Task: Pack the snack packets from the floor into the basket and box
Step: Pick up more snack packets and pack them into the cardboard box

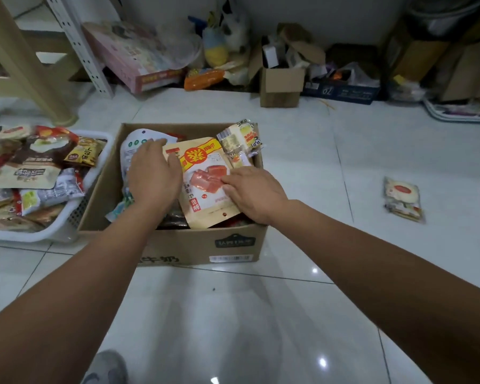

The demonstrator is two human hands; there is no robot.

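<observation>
Leftmost, a white basket [53, 237] sits on the tiled floor [302, 167], heaped with snack packets [36, 173] in brown, red and grey wrappers. Its right side touches a cardboard box [178, 245], which stands open and is also nearly full. Inside the box, at its left, lies a white pouch [139, 139] with green dots. The left hand [153, 176] rests palm down on it, fingers straight and close together, the thumb side touching the edge of a yellow pouch [203, 200] printed with pink meat cubes. That yellow pouch lies tilted on top of the other packets in the middle of the box. The right hand [254, 192] lies flat on its right edge, fingers stretched out and pressing on it; I cannot tell where the thumb sits. A clear packet of pale snacks [240, 142] leans in the box's far right corner. Well to the right, a loose packet [402, 199] lies alone on the floor. Along the far wall stand a pink carton [133, 56] and a small brown carton [281, 84].
</observation>
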